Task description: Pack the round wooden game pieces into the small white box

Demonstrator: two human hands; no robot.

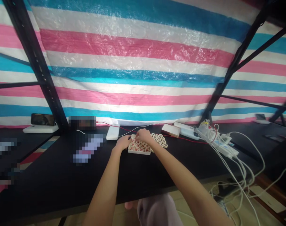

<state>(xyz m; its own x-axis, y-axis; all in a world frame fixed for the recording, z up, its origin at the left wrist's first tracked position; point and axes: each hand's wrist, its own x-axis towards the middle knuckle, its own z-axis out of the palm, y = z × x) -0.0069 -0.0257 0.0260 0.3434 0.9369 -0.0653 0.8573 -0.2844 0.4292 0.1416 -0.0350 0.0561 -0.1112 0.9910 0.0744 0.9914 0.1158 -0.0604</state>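
A shallow box (138,150) filled with round wooden game discs marked in red sits on the black table (63,175). Several loose discs (160,140) lie just to its right. My left hand (123,142) rests on the box's left side, fingers curled over the discs. My right hand (144,136) reaches over the box's far edge with its fingers bent down onto the discs. What the fingertips pinch, if anything, is hidden.
A white power bank (112,131) lies behind the box, a tan box (170,130) and a pale blue device (189,133) to the right. A power strip (224,146) with many white cables hangs off the right edge. A striped tarp (143,62) and black frame bars (36,62) stand behind.
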